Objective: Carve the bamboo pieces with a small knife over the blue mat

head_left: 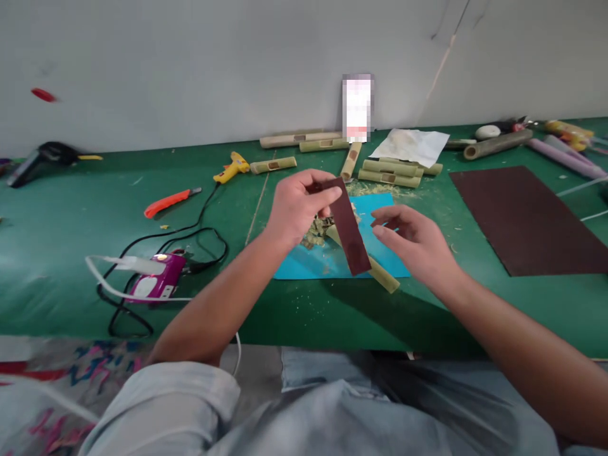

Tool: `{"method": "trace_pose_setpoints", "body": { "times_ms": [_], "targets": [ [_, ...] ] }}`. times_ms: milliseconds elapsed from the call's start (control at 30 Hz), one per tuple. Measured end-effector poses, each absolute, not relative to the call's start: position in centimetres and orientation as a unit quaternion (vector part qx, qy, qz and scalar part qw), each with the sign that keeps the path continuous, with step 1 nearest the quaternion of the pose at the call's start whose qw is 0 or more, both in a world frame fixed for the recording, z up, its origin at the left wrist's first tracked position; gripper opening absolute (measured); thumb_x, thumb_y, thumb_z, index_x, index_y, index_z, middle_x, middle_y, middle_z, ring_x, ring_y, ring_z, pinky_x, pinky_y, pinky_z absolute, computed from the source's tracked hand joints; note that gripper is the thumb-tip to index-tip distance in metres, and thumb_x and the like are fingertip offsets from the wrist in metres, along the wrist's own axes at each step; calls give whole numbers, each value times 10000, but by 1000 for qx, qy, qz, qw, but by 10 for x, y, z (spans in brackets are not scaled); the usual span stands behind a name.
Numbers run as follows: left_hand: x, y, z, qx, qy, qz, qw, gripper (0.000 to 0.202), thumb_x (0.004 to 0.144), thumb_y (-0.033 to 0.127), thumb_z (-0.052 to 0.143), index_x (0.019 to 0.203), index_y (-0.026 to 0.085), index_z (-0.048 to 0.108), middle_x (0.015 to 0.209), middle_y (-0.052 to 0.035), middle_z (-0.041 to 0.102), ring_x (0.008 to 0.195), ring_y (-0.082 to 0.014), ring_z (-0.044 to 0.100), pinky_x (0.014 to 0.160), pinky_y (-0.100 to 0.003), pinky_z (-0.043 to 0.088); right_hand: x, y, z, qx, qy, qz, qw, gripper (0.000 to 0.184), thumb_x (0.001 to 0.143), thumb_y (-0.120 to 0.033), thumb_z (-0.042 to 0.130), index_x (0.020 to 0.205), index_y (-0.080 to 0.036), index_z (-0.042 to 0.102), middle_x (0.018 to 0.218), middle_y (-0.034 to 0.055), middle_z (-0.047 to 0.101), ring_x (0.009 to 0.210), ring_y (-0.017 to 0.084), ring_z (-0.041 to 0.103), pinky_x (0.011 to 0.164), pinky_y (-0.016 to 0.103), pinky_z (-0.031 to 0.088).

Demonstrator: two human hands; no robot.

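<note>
My left hand pinches the top end of a dark brown sandpaper strip, which hangs down tilted over a blue mat. My right hand hovers just right of the strip, fingers spread and loosely curled, holding nothing. Under the strip a bamboo piece lies on the mat beside a heap of shavings.
On the green table lie several cut bamboo tubes, a yellow glue gun, an orange knife, a purple device with black cable, a large brown sandpaper sheet and white paper.
</note>
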State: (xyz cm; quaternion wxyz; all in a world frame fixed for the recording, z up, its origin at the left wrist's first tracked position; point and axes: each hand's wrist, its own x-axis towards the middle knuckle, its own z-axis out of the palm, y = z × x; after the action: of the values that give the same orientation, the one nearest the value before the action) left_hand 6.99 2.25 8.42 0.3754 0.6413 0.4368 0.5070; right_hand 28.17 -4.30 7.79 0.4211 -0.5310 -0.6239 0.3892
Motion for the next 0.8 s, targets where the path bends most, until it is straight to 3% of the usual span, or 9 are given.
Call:
{"method": "trace_pose_setpoints", "body": {
  "times_ms": [67, 200, 433, 600, 700, 800],
  "targets": [
    [78, 17, 82, 638, 428, 490, 413, 100, 786, 245, 724, 858, 183, 694, 663, 15, 647, 472, -75, 521, 455, -218, 450, 274, -36, 78, -528, -611, 409, 424, 359, 793, -450, 676, 1045, -195, 657, 927, 47, 705, 769, 164, 609, 681, 331, 484],
    [85, 7, 81, 652, 424, 470, 418, 114, 799, 254, 716, 872, 175, 677, 684, 12, 656, 488, -75, 529, 470, -214, 454, 259, -29, 73, -501, -591, 484, 406, 260, 781, -428, 692, 889, -194, 659, 789, 10, 676, 687, 142, 581, 637, 307, 453],
    [89, -14, 82, 806, 312, 476, 165, 30, 870, 201, 691, 898, 191, 693, 902, -40, 698, 761, -128, 631, 647, -244, 531, 258, -34, 63, -445, -537, 544, 466, 329, 748, -495, 712, 684, -200, 583, 577, -64, 474, 540, 80, 389, 520, 258, 315],
    [87, -17, 83, 814, 260, 478, 202, 161, 968, 259, 581, 892, 204, 712, 937, -59, 727, 842, -153, 680, 752, -294, 566, 262, -37, 62, -456, -525, 544, 470, 341, 733, -517, 724, 700, -200, 604, 577, -59, 484, 543, 84, 390, 519, 258, 311],
    [87, -16, 82, 799, 305, 455, 249, 90, 914, 269, 658, 939, 213, 724, 964, -48, 722, 761, -133, 658, 679, -266, 557, 262, -38, 62, -455, -523, 528, 490, 329, 740, -499, 725, 683, -204, 592, 573, -63, 470, 538, 80, 371, 511, 255, 306],
    [88, -13, 80, 789, 347, 415, 291, 204, 844, 278, 733, 1039, 220, 732, 1000, -46, 711, 730, -121, 632, 622, -240, 535, 262, -37, 61, -460, -526, 514, 497, 301, 743, -470, 731, 690, -201, 606, 588, -59, 476, 547, 79, 368, 511, 253, 310]
  ]
}}
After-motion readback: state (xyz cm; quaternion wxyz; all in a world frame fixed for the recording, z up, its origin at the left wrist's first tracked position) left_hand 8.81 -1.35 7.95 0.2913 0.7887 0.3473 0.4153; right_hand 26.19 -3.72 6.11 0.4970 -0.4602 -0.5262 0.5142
